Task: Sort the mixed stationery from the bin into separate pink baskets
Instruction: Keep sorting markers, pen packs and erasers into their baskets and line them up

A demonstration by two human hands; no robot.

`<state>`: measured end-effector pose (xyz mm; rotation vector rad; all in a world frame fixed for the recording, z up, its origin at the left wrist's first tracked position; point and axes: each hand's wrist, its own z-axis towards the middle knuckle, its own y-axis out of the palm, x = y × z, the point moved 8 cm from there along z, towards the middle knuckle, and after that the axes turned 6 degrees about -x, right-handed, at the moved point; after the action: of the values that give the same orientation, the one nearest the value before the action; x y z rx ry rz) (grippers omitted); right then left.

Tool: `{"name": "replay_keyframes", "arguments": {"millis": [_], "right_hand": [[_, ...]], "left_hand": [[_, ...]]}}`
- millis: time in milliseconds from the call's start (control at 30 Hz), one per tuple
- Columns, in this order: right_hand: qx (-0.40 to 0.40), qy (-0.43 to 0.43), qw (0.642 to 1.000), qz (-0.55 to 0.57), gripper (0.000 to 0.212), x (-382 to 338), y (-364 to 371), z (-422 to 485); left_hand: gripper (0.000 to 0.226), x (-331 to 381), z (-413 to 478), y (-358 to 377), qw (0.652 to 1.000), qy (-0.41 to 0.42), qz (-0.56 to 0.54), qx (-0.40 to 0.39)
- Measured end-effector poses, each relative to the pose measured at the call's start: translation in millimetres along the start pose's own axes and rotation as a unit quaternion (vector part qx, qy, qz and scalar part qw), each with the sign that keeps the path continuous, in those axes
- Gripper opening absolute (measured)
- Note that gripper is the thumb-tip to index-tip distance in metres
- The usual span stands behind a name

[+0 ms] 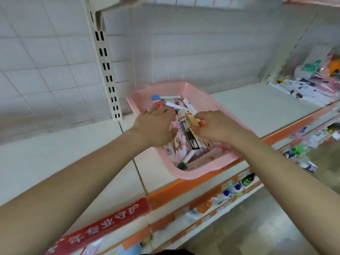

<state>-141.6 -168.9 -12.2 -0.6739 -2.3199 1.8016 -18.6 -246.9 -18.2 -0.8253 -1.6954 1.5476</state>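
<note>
Stationery (181,150) in pink basket (193,174): right hand (217,127) fingers pinch a yellow packet (191,119), left hand (156,126) fingers apparently spread.

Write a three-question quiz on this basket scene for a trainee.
1. Fill in: the right hand pinches a slim ___ box.
2. Which hand wears the ring? A: left hand. B: right hand. C: neither.
3. True or false: the pink basket is empty.

Key: 1 yellow; 2 A; 3 false, stationery packs fill it.
</note>
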Motion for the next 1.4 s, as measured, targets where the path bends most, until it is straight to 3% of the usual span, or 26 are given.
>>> {"name": "replay_keyframes", "arguments": {"millis": [167, 433, 533, 667, 767, 900, 967, 1167, 1300, 1400], "right_hand": [[-0.059, 0.007, 0.997, -0.045, 0.037, 28, 14, 48], [-0.107, -0.031, 0.992, -0.053, 0.050, 29, 32, 67], [-0.131, -0.048, 0.990, -0.010, 0.041, 32, 36, 67], [-0.138, -0.057, 0.987, 0.052, 0.011, 34, 41, 70], [-0.127, -0.056, 0.988, 0.074, 0.005, 34, 35, 67], [-0.106, -0.050, 0.990, 0.084, 0.015, 37, 26, 61], [-0.096, -0.042, 0.990, 0.095, 0.005, 41, 24, 61], [-0.068, -0.048, 0.987, 0.136, 0.003, 43, 17, 64], [-0.098, -0.048, 0.980, 0.166, 0.028, 45, 25, 68], [-0.110, -0.059, 0.976, 0.179, 0.029, 42, 25, 69]], "left_hand": [[0.060, -15, 59, 23, 0.991, -0.103, -0.013, -0.086], [0.088, -38, 92, 47, 0.965, -0.239, -0.044, -0.101], [0.093, -46, 90, 52, 0.961, -0.244, -0.040, -0.119], [0.081, -51, 91, 52, 0.954, -0.278, -0.056, -0.098], [0.068, -58, 92, 55, 0.958, -0.270, -0.047, -0.088], [0.067, -54, 90, 56, 0.960, -0.264, -0.029, -0.092], [0.066, -50, 88, 51, 0.961, -0.261, -0.019, -0.086], [0.083, -43, 85, 54, 0.963, -0.238, 0.013, -0.128], [0.071, -40, 87, 51, 0.968, -0.218, 0.007, -0.120], [0.068, -35, 89, 50, 0.972, -0.200, 0.009, -0.119]]}}
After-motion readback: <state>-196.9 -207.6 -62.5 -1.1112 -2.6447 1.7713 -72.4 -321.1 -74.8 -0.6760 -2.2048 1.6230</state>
